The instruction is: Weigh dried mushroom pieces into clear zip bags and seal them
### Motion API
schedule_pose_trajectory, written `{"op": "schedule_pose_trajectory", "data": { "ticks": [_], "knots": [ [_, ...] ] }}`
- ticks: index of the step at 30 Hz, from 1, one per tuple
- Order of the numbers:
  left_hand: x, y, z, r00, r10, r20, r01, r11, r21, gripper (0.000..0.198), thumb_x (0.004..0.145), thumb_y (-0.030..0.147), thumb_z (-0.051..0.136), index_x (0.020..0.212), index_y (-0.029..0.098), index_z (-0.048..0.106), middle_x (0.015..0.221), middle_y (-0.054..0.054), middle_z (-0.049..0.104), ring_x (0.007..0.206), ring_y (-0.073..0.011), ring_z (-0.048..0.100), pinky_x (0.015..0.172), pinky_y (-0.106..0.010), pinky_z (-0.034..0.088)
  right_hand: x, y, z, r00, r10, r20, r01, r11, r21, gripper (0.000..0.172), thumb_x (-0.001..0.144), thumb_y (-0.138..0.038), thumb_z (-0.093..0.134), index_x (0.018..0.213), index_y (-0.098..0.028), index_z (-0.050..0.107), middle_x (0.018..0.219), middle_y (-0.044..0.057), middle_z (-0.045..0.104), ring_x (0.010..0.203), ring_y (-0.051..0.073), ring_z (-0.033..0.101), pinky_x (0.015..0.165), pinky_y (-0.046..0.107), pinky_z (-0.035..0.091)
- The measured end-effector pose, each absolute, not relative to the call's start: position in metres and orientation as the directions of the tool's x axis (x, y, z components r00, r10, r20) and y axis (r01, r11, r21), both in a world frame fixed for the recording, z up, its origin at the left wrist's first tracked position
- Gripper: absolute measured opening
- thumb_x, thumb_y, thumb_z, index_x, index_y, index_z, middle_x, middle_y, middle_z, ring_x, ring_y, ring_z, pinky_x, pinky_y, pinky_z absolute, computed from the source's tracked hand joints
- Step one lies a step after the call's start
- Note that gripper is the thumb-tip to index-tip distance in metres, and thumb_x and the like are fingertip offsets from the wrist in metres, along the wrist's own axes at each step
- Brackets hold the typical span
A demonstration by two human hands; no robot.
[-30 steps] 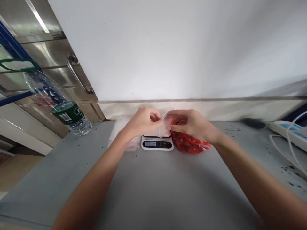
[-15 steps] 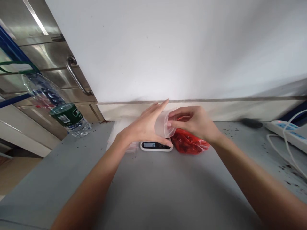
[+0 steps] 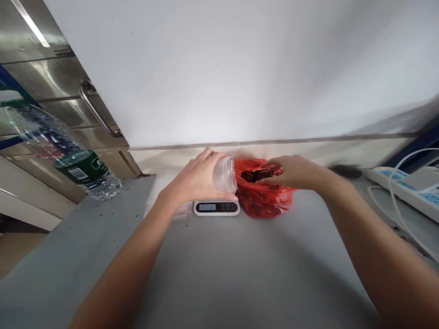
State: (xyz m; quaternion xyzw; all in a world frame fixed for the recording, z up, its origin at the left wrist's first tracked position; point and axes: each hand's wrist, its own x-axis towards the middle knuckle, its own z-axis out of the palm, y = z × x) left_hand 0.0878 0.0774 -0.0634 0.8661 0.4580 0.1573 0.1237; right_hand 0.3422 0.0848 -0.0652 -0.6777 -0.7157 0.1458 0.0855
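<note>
My left hand (image 3: pixel 200 178) is wrapped round a small clear plastic bag (image 3: pixel 224 176), its mouth turned to the right. The bag is held above a white digital scale (image 3: pixel 216 208), whose lit display and buttons show below my thumb; the hand hides the rest of the scale. To the right stands a red plastic bag (image 3: pixel 265 203), its mouth spread wide, with dark brown bits inside. My right hand (image 3: pixel 290 171) is at the right of that mouth, thumb and fingers apart over the dark contents. Its fingertips are partly inside the red bag.
A stack of clear plastic bags (image 3: pixel 159 192) lies left of the scale, partly under my left forearm. A large water bottle (image 3: pixel 85 171) stands at the left table edge. On the right are a white power strip (image 3: pixel 404 183), a cable and a dark object (image 3: pixel 346 171) by the wall.
My right hand has left the mouth of the clear bag and moved right to the red bag, whose opening is now visible. My left hand keeps hold of the clear bag.
</note>
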Motion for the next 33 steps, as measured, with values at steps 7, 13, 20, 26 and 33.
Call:
{"op": "schedule_pose_trajectory", "data": {
  "ticks": [7, 13, 20, 26, 33],
  "knots": [
    [0.100, 0.080, -0.078, 0.533, 0.845, 0.039, 0.757, -0.497, 0.424, 0.106, 0.062, 0.071, 0.080, 0.152, 0.029, 0.042, 0.155, -0.011, 0.043, 0.138, -0.0405, 0.047, 0.106, -0.052, 0.048, 0.339, 0.084, -0.062, -0.097, 0.986, -0.134, 0.946, 0.050, -0.321, 0.015, 0.071, -0.014, 0.060, 0.061, -0.023, 0.066, 0.056, 0.000, 0.059, 0.053, 0.017, 0.052, 0.048, 0.030, 0.034],
    [0.104, 0.078, -0.079, 0.530, 0.843, 0.093, 0.699, -0.497, 0.515, 0.098, 0.066, 0.066, 0.081, 0.149, 0.028, 0.046, 0.154, -0.010, 0.049, 0.139, -0.0376, 0.049, 0.110, -0.048, 0.046, 0.341, 0.078, -0.050, -0.162, 0.984, 0.069, 0.807, 0.172, -0.565, 0.015, 0.074, -0.027, 0.068, 0.087, -0.022, 0.075, 0.084, 0.002, 0.077, 0.075, 0.021, 0.069, 0.059, 0.029, 0.050],
    [0.107, 0.078, -0.082, 0.521, 0.844, 0.125, 0.637, -0.482, 0.602, 0.094, 0.069, 0.063, 0.080, 0.149, 0.028, 0.046, 0.151, -0.009, 0.051, 0.141, -0.0349, 0.047, 0.112, -0.046, 0.045, 0.317, 0.068, -0.053, -0.393, 0.881, 0.263, 0.668, 0.470, -0.576, 0.010, 0.072, -0.021, 0.068, 0.080, -0.023, 0.073, 0.076, -0.001, 0.076, 0.072, 0.018, 0.068, 0.068, 0.030, 0.055],
    [0.104, 0.082, -0.085, 0.452, 0.884, 0.120, 0.669, -0.425, 0.610, 0.095, 0.069, 0.070, 0.076, 0.145, 0.021, 0.048, 0.151, -0.014, 0.051, 0.138, -0.0368, 0.049, 0.108, -0.048, 0.049, 0.315, 0.068, -0.053, -0.298, 0.914, 0.274, 0.562, 0.400, -0.724, 0.015, 0.077, -0.028, 0.065, 0.089, -0.021, 0.073, 0.087, 0.003, 0.078, 0.075, 0.019, 0.071, 0.067, 0.030, 0.055],
    [0.102, 0.085, -0.085, 0.437, 0.855, 0.278, 0.551, -0.499, 0.669, 0.082, 0.072, 0.064, 0.077, 0.138, 0.020, 0.053, 0.146, -0.014, 0.057, 0.134, -0.0352, 0.053, 0.112, -0.050, 0.044, 0.335, 0.083, -0.071, -0.185, 0.977, -0.110, 0.940, 0.143, -0.311, 0.004, 0.075, -0.025, 0.066, 0.074, -0.023, 0.068, 0.076, 0.003, 0.073, 0.072, 0.022, 0.065, 0.058, 0.029, 0.043]
  ]
}}
